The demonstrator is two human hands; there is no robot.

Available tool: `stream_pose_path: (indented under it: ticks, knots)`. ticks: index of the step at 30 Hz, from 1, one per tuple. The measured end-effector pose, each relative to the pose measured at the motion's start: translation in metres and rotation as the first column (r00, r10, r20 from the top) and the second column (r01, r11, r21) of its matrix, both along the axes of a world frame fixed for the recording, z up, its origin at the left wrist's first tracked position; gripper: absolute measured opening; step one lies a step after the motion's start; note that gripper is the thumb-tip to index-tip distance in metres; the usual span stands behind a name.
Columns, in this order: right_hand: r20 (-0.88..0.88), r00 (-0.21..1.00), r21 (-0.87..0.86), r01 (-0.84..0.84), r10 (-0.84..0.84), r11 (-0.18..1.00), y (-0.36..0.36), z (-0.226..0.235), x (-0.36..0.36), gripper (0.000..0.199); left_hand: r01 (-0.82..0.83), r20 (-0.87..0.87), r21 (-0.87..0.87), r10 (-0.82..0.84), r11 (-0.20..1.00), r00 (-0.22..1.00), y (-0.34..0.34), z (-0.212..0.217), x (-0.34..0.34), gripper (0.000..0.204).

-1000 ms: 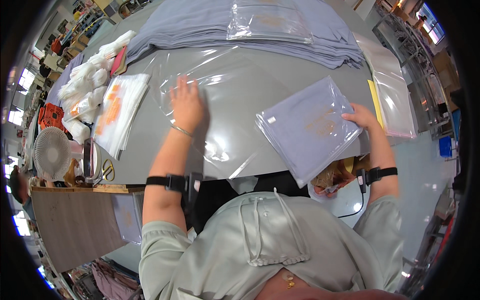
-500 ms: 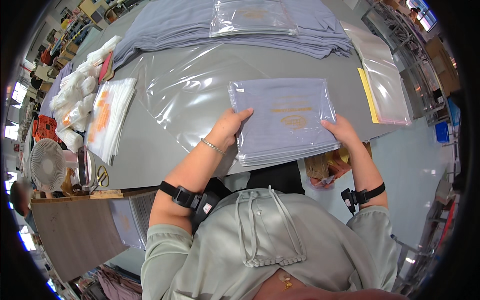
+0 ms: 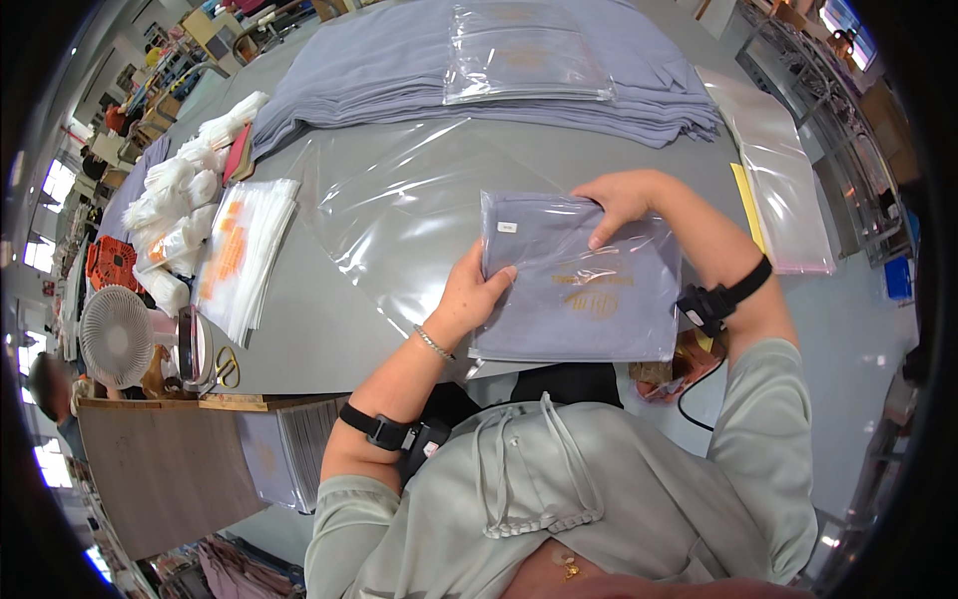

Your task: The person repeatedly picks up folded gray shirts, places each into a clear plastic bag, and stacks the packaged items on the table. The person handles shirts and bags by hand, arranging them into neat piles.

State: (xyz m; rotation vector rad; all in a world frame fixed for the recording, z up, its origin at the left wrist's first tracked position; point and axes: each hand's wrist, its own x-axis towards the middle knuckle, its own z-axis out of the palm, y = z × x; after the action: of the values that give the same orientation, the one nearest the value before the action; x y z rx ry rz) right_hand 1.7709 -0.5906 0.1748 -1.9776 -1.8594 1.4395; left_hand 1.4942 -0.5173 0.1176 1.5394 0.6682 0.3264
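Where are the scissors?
In the head view, the yellow-handled scissors lie on the left, on the grey table near its front edge, right of the white fan.

A broad, smooth grey table [image 3: 299, 344] carries a flat, clear plastic sheet [image 3: 374, 215] just left of and beyond the left hand [image 3: 471, 297]. White plastic bags with orange print [image 3: 239, 270] lie farther left. Layered lavender cloth [image 3: 349, 75] spreads beyond the right hand [image 3: 626, 203]; long clear plastic sleeves [image 3: 783, 195] lie to its right.

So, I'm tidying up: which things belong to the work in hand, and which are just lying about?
Likely in the work:
bagged lavender fabric, held by left hand and right hand
clear plastic sheet
lavender fabric pile

Probably lying about:
yellow-handled scissors
white fan
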Motion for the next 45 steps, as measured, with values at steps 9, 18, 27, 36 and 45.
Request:
stream_pose_path:
  ticks: [9, 18, 27, 36, 45]
  knots:
    - [-0.074, 0.982, -0.162, 0.159, -0.173, 0.974, -0.026, -0.014, -0.012, 0.056, 0.149, 0.078, -0.264, -0.133, 0.953, 0.988, 0.027, -0.016, 0.019, 0.044]
    - [-0.38, 0.539, -0.194, 0.748, -0.751, 0.635, -0.131, -0.063, 0.03, 0.052, 0.291, -0.206, 0.743, -0.208, 0.602, 0.956, 0.034, -0.025, 0.006, 0.038]
    - [-0.411, 0.149, -0.309, 0.905, -0.899, 0.292, -0.209, -0.069, 0.004, 0.053, 0.677, -0.709, 0.682, 0.025, 0.279, 0.704, -0.012, -0.014, 0.04, 0.022]
    - [-0.512, 0.244, -0.295, 0.851, -0.824, 0.435, -0.169, -0.069, -0.02, 0.049, 0.181, -0.238, 0.878, 0.076, 0.444, 0.968, 0.015, -0.009, 0.041, 0.022]
    - [-0.631, -0.14, -0.499, 0.826, -0.763, 0.261, -0.099, -0.09, -0.026, 0.039, 0.123, -0.283, 0.859, 0.26, 0.497, 0.923, -0.009, -0.043, -0.02, 0.065]
